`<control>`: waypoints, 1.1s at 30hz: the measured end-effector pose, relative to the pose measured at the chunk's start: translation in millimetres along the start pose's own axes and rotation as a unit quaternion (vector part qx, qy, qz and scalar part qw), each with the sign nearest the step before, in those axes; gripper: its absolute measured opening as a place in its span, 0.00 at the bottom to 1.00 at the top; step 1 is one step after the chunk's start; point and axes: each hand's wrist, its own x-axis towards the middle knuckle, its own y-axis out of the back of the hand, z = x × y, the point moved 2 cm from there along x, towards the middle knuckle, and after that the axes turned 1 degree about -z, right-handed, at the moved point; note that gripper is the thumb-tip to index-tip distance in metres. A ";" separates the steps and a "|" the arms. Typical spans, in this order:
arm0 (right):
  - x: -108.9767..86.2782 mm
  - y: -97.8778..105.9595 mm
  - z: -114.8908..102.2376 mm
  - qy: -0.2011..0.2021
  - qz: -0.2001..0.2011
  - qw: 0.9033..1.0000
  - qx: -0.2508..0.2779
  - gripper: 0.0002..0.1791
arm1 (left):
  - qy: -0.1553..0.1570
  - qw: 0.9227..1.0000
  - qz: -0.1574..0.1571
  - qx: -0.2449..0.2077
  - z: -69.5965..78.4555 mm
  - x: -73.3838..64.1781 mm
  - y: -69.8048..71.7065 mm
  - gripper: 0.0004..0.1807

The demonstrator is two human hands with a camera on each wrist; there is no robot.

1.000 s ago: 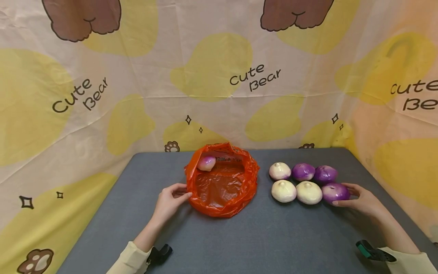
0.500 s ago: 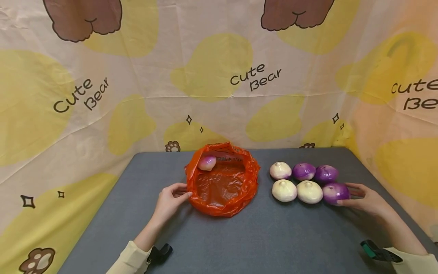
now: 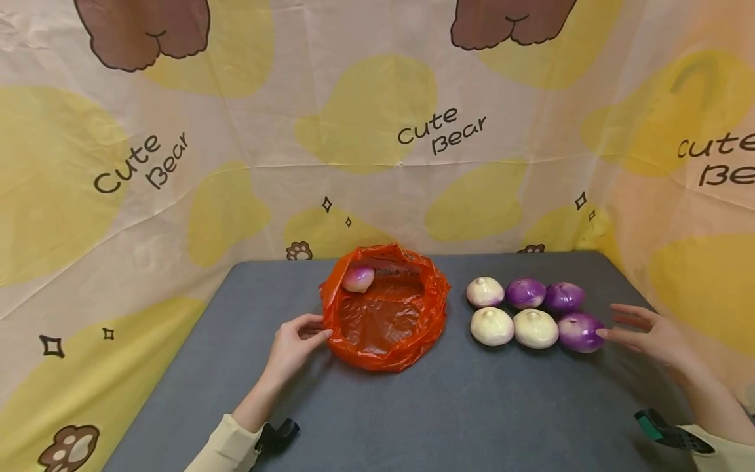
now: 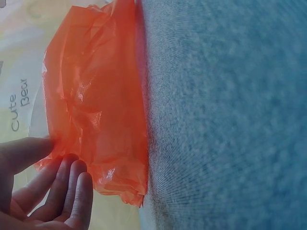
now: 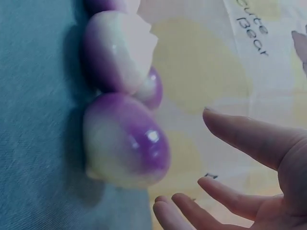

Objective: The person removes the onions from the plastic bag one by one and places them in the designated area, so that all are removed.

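An orange-red plastic bag (image 3: 383, 357) stands with its mouth open on the table, and one purple-and-white onion (image 3: 358, 280) lies inside at the back left. My left hand (image 3: 295, 344) pinches the bag's left rim between thumb and fingers; the left wrist view shows this grip on the thin plastic (image 4: 98, 105). Two rows of glossy onions sit to the right of the bag, some white side up, some purple side up. Just right of the front row's end onion (image 3: 580, 332), my right hand (image 3: 655, 337) has its fingers spread. In the right wrist view a gap separates it from that onion (image 5: 127, 141).
A grey table (image 3: 448, 419) carries everything. Behind it and to the sides hangs a patterned cloth (image 3: 377, 131) with bear prints and lettering. Dark bands (image 3: 675, 432) with cameras are strapped on both wrists.
My right hand has let go of the purple onion at the front row's end and drawn back to the right, fingers opening. The left hand keeps its hold on the bag.
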 end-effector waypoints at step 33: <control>54.8 -75.1 -149.9 0.122 -0.017 0.991 0.048 0.32 | -0.013 1.000 0.005 -0.017 -32.9 17.3 -12.1 0.15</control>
